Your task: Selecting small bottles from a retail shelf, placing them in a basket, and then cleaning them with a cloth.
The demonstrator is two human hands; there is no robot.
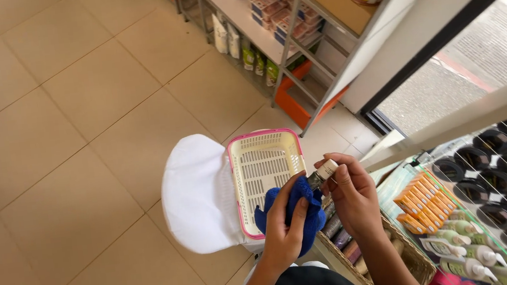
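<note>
The right hand [351, 192] is pinched shut on a small tube [322, 173], fingertips gripping its lower end near the dark band. The tube's pale cap points up and to the right, so its long axis runs on a slant, up-right to down-left. Its lower end meets the blue cloth [302, 210], which the left hand [286, 231] holds bunched, fingers curled closed over it from below and the left. The two hands are nearly touching; the cloth lies just left of and under the tube, so the left hand is the nearer to the tube's dark end and the right hand to its cap.

Behind the hands stands a cream basket [265, 176] with a pink rim, resting on a white stool [196, 193] that sits on the tiled floor [60, 120]. Just below the right wrist is a wicker tray [409, 255] holding more tubes, mostly hidden by the forearm. To the right, a display [495, 197] carries orange boxes, pale bottles and rows of dark round jars; the frame cuts it off. A shelf rack [278, 25] with packets stands further back.

How much of the tube is wrapped in cloth I cannot tell, and the left palm is hidden under the folds.
</note>
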